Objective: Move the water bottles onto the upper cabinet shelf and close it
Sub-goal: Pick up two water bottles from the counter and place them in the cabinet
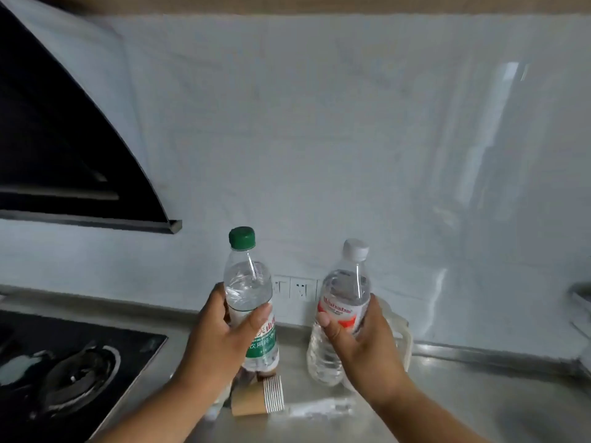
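Two bottles upright above tabletop [447, 394] | left hand [217, 340] clamped on green-capped water bottle [248, 295] | right hand [361, 340] clamped on white-capped water bottle [345, 298] | hands apart

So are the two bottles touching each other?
Apart. The head view shows wall and sockets in a plain gap between the green-capped bottle in the left hand and the white-capped bottle in the right hand.

Left hand [220, 330] and right hand [361, 340] raised, fingers [259, 316] curled closed.
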